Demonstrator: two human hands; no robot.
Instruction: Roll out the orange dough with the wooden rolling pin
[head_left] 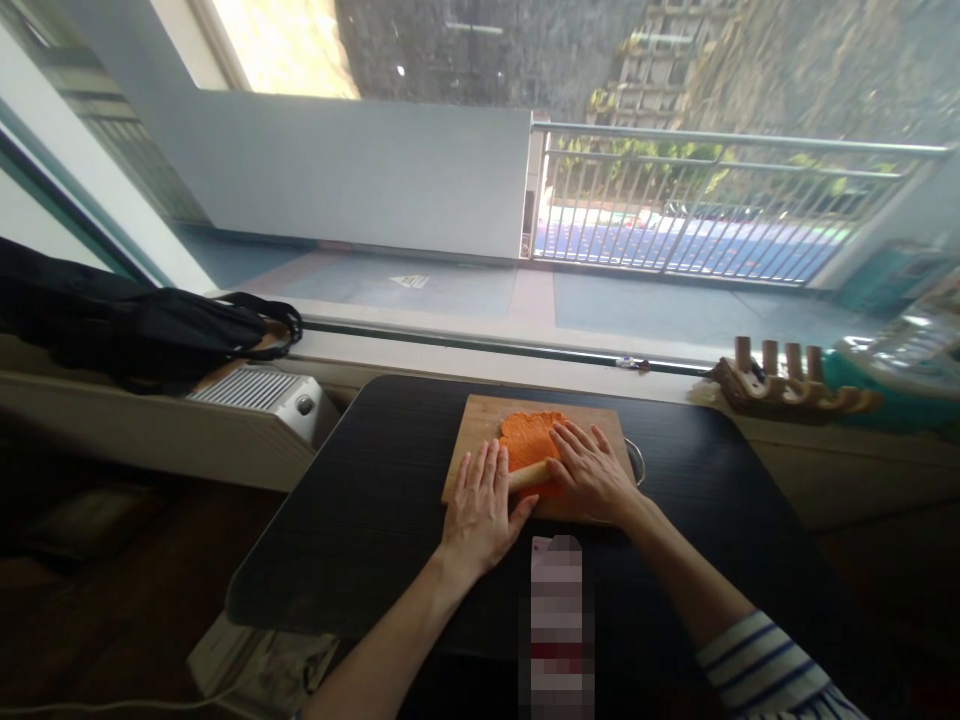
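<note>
Orange dough (529, 437) on cutting board (480, 420), likely soft, pliable. Both hands, left (480, 510) and right (592, 470), flat, fingers spread, pressing rolling pin (527, 475); work from its ends.

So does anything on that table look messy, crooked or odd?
Nothing much stands out. The orange dough lies on the wooden board, both hands (left hand, right hand) flat on a rolling pin. Nothing looks spilled on the black table.
</note>
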